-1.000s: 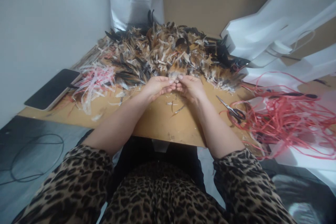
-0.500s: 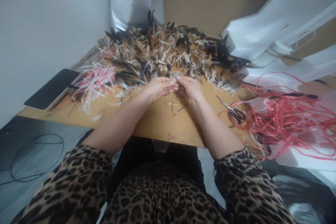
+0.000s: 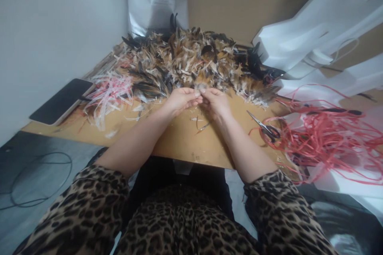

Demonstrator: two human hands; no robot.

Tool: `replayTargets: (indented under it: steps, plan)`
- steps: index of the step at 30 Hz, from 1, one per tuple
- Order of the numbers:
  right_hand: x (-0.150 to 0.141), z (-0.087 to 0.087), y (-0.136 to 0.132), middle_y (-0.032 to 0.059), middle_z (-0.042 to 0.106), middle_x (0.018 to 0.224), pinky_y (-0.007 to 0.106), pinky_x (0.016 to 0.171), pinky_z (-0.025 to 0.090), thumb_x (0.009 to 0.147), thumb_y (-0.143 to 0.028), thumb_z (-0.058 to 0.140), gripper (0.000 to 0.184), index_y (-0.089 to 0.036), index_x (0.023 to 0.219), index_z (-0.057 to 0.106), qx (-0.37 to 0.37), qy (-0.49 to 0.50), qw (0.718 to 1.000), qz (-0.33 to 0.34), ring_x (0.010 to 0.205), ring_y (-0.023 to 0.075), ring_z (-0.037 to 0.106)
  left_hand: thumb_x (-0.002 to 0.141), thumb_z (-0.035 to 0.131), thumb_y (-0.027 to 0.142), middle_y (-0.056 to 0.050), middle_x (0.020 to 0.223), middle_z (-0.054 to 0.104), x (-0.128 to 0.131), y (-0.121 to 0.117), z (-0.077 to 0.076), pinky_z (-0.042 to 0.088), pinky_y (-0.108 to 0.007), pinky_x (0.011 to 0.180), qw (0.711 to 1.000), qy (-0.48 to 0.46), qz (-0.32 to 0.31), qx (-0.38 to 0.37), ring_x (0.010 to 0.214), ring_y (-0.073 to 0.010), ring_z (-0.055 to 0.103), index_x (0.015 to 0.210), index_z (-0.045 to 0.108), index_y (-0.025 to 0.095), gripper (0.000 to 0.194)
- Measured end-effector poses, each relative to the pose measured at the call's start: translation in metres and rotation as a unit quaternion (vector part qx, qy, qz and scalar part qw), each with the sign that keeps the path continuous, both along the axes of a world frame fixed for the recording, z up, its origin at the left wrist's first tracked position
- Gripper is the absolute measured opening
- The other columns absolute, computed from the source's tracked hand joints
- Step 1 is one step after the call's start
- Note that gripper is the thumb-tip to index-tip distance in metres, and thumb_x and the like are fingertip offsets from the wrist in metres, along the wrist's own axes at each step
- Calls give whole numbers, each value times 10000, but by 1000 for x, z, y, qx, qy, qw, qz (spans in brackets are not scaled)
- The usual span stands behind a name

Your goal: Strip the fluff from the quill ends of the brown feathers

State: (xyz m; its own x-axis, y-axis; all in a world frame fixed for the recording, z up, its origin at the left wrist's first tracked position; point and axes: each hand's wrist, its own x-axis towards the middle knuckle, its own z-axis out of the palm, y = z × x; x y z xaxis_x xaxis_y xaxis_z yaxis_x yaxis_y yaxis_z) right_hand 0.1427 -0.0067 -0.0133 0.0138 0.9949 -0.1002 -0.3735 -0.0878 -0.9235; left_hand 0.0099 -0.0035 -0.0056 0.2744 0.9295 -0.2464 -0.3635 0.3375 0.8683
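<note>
My left hand [image 3: 184,100] and my right hand [image 3: 216,102] meet at their fingertips over the wooden table [image 3: 185,139]. Both are closed in a pinch on a small feather [image 3: 201,85], whose fluffy grey-brown part shows just above the fingertips; its lower end is hidden by my fingers. Right behind my hands spreads a large heap of brown, black and white feathers [image 3: 185,55]. A thin dark quill-like scrap [image 3: 204,126] lies on the table below my right hand.
Scissors [image 3: 263,125] lie right of my right forearm, beside a tangle of red plastic strings [image 3: 332,139]. Pink and white strips [image 3: 109,95] and a phone [image 3: 61,101] are on the left. A white PPGZ bag [image 3: 158,4] stands behind the heap.
The view has shifted very slightly. My hands stay together with fingertips pinched, and the fluffy feather tip above them shows a little more.
</note>
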Motion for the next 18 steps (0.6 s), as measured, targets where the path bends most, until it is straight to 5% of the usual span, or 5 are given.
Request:
replayTargets:
  steps: [18]
  plan:
    - [-1,1,-3,-46,601,513,212,467,428,541,-353,816,294,-190,608,582,17,-10,1000,-8,460,86,528,756,674,77,-57,663,684,2,0,-5,487,-143,578,1000,-14,-15,20,561,-55,625,739,683,66,22]
